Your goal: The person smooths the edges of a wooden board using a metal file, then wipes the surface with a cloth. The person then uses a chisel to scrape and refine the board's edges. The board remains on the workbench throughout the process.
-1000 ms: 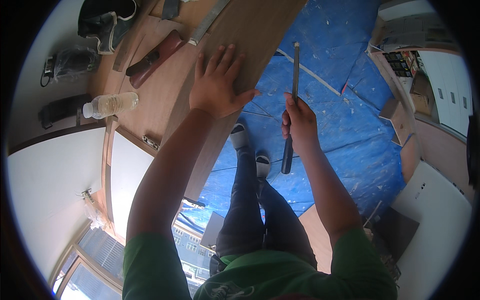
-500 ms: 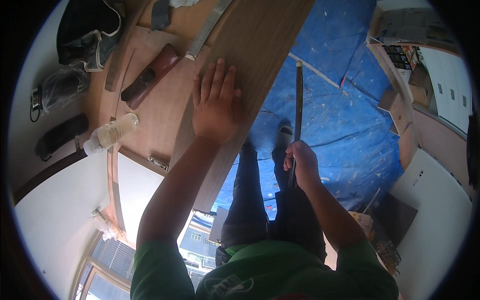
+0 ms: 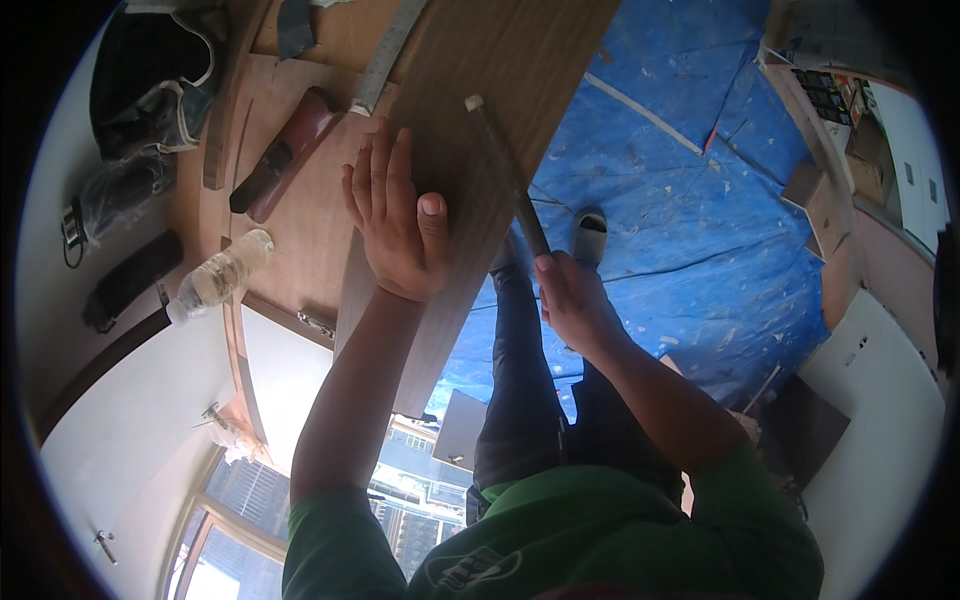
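We've got the right hand (image 3: 578, 305) clenched round the lower end of a long, thin dark bar (image 3: 508, 175), thumb laid along it. Bar slants up and left from our fist; its pale tip is over the brown wood-grain board (image 3: 540, 45), lower end over the board's right edge. Can't tell whether tip touches board or sits above it. Our left hand (image 3: 393, 235) grasps nothing: fingers (image 3: 379, 175) straight and nearly together, thumb out to the right, hand over the board's left edge. We can't tell if the palm bears on the wood or floats just off it. Board runs diagonally, top centre down to lower left, between the lighter wooden surface (image 3: 305, 235) and the blue sheet (image 3: 680, 260) on the floor. On the lighter surface, left of the board, we see a reddish tapered piece with a dark end (image 3: 300, 145), and a metal strip (image 3: 388, 58) just beside the board, its lower end near our left fingertips. Clear bottle with pale contents (image 3: 222, 272) lies tilted further left, near the surface's lower edge. Metal hinge (image 3: 316, 324) shows below that edge. One pale slipper (image 3: 590, 235) is on the blue sheet, just beyond our right hand.
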A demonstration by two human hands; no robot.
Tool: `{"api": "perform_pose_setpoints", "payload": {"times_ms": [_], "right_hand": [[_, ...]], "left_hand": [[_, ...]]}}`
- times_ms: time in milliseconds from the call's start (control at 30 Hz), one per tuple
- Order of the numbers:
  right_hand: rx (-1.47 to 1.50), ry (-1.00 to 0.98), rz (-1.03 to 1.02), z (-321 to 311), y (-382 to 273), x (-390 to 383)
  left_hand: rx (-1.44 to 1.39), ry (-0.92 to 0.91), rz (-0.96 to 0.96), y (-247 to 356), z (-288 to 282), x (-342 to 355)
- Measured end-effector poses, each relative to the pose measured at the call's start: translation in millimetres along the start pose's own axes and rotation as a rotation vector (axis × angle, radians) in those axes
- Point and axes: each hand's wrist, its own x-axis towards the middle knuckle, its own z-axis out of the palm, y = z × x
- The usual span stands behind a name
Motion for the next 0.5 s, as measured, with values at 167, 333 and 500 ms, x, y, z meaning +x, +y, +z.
{"api": "perform_pose_setpoints", "payload": {"times_ms": [167, 333, 500], "right_hand": [[-0.062, 0.026, -0.032, -10.1, -16.3, 17.7], [-0.231, 0.000, -0.077, -10.2, -28.6, -8.3], [-0.046, 0.031, 0.103, -6.4, -38.9, 18.2]], "left_hand": [[0.086, -0.071, -0.013, 5.7, 0.2, 2.2], [0.100, -0.071, -0.006, 6.4, 0.2, 1.6], [0.098, -0.069, -0.013, 4.9, 0.7, 0.9]]}}
